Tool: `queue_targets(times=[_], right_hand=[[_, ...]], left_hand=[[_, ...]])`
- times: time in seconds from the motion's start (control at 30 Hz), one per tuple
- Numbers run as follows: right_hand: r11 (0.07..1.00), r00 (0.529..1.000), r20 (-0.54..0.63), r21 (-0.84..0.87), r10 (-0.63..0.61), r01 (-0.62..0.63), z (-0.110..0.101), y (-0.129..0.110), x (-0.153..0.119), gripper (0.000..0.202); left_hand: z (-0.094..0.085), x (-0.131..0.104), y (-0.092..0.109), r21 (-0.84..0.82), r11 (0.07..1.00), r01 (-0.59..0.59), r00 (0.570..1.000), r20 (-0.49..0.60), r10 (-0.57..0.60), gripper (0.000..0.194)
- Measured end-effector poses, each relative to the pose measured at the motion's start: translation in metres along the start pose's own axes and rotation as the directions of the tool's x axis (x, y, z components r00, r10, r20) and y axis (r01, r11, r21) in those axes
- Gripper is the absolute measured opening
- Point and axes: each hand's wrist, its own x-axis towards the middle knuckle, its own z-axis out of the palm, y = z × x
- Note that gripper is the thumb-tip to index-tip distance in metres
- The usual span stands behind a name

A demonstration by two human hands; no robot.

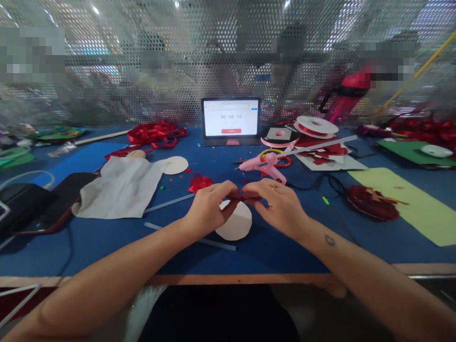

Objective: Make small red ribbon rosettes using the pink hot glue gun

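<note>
My left hand (213, 205) and my right hand (276, 204) meet fingertip to fingertip over the blue table. Between their pinched fingers is a small dark red piece (242, 198), probably ribbon or fabric, mostly hidden by the fingers. Below them lies a round white disc (238, 225), partly covered by my left hand. A pile of red pieces (200, 183) sits just beyond my left hand. Past my right hand, a pink glue gun (262, 165) rests with its nozzle pointing left, a glue stick (320, 146) reaching from its back.
Loose glue sticks (217, 244), a white cloth (123, 187) and another white disc (175, 165) lie to the left. Scissors (281, 161) lie behind the glue gun, near ribbon spools (317, 127). A tablet (231, 118) stands at the back. Yellow sheet (418, 204) at right.
</note>
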Motion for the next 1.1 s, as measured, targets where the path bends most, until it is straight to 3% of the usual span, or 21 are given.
queue_targets(times=[0.57, 0.83, 1.1], right_hand=[[0.996, 0.998, 0.028, 0.075, 0.053, -0.055, -0.0015, -0.0019, 0.0002, 0.027], [1.000, 0.999, 0.031, 0.026, 0.009, -0.010, 0.0011, -0.0020, -0.0007, 0.029], [1.000, 1.000, 0.011, -0.020, -0.020, 0.021, 0.0032, -0.0036, -0.0009, 0.016]], left_hand=[[-0.0007, 0.0005, 0.0016, -0.072, 0.995, 0.066, 0.998, 0.001, -0.066, 0.012], [0.0010, 0.0001, -0.0006, -0.055, 0.998, 0.010, 1.000, 0.004, -0.010, 0.017], [0.0006, 0.0005, 0.0006, -0.007, 0.999, -0.034, 0.999, 0.010, 0.034, 0.017]])
